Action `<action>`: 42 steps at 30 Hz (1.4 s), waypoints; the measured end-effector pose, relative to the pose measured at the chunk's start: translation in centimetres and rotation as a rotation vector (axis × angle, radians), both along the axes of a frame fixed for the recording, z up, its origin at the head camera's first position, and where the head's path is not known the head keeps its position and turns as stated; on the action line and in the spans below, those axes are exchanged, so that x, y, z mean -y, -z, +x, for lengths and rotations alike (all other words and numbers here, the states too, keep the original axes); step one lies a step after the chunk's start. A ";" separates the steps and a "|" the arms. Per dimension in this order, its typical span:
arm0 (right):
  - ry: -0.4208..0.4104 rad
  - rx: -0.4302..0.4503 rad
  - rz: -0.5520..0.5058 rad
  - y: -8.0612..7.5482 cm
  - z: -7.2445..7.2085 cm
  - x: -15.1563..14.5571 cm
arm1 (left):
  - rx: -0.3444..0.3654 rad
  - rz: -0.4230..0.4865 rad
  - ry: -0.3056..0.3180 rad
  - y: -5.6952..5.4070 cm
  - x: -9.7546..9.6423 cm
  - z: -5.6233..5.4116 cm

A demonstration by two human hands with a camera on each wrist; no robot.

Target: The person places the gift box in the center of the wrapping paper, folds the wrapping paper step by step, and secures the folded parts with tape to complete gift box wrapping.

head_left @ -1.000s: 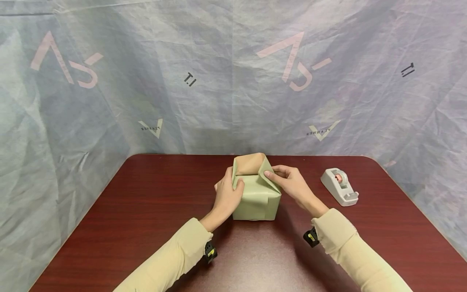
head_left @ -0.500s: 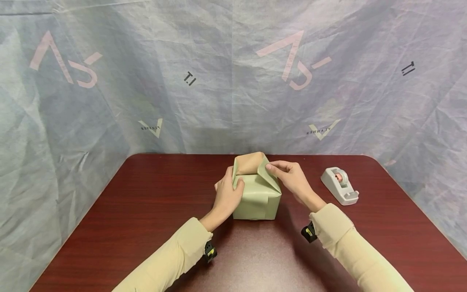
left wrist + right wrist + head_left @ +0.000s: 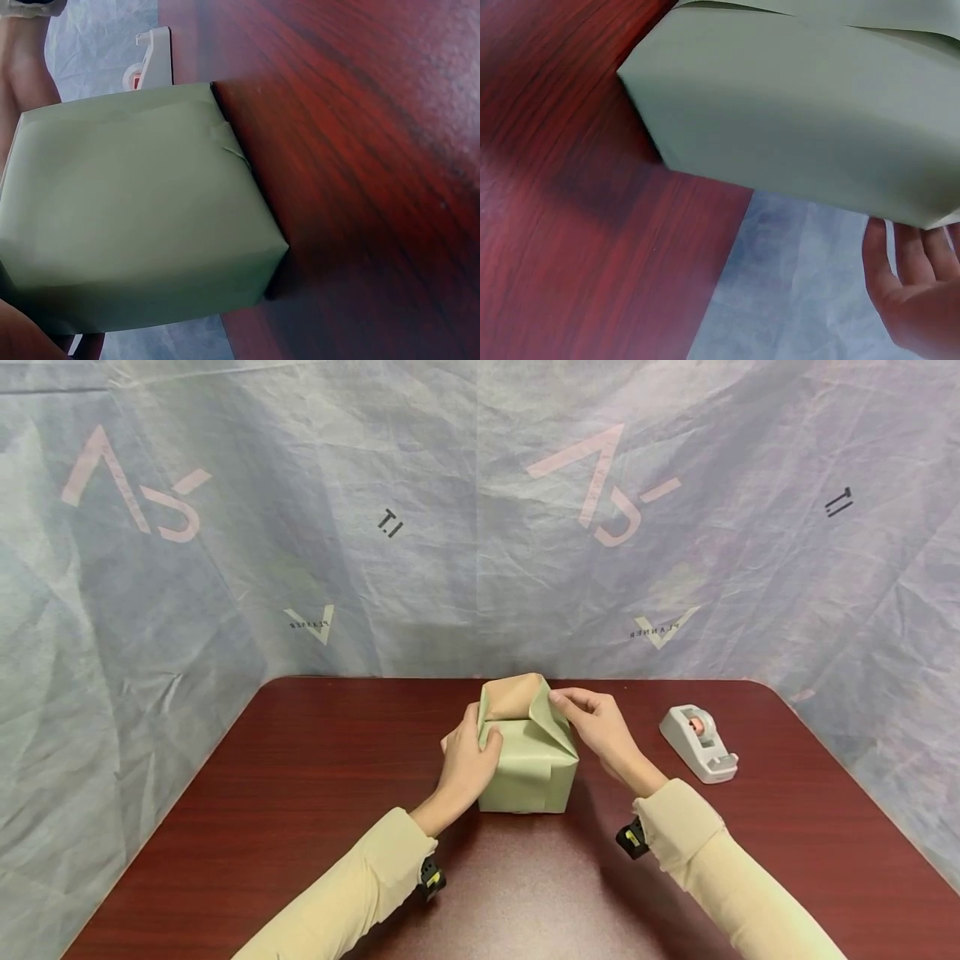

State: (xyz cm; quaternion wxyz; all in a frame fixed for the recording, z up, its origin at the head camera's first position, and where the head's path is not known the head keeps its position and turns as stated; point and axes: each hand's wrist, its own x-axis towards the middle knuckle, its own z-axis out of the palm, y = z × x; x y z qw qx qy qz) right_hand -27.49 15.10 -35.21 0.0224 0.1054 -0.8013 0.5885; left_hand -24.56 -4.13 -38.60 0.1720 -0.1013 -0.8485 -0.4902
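A box wrapped in pale green paper [image 3: 525, 785] stands on the table in the head view. Its far end has loose paper standing up, with the tan inner face [image 3: 513, 696] showing. My left hand [image 3: 467, 764] grips the box's left side, thumb over the top edge, other fingers mostly hidden behind it. At the far right corner, my right hand [image 3: 603, 731] pinches the edge of the folded side flap [image 3: 551, 722] between thumb and fingers. The right wrist view has the right hand's fingers [image 3: 911, 259] at the box's far edge. Smooth green paper [image 3: 127, 187] fills much of the left wrist view.
A white tape dispenser [image 3: 697, 743] with a roll in it sits to the right of the box. The dark red wooden table [image 3: 315, 760] ends at a grey printed cloth [image 3: 480, 568] hanging behind and at the sides.
My right hand has slid slightly up and away along the flap's edge, and its thumb has shifted from the flap's face to near its top. The left hand and box stay put.
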 end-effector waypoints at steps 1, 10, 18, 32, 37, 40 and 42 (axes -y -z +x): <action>-0.019 0.010 0.011 0.1 0.1 -0.2 | -0.001 -0.001 -0.001 0.0 0.0 0.0; -0.130 0.126 0.123 1.2 1.7 -1.2 | -0.012 0.006 -0.004 0.0 0.0 0.0; -0.149 0.188 0.051 1.5 2.3 -0.5 | -0.019 -0.002 -0.018 0.1 -0.1 0.0; -0.113 0.224 0.099 0.9 1.4 0.3 | -0.039 -0.014 -0.031 0.1 -0.2 0.0; -0.073 0.247 0.142 0.7 1.2 0.7 | -0.033 -0.018 -0.032 0.1 -0.2 0.0; -0.054 0.262 0.168 0.6 1.2 0.7 | -0.015 -0.004 -0.032 0.0 -0.3 0.1; -0.043 0.268 0.173 0.6 1.2 0.7 | 0.009 0.020 -0.038 0.0 -0.3 0.2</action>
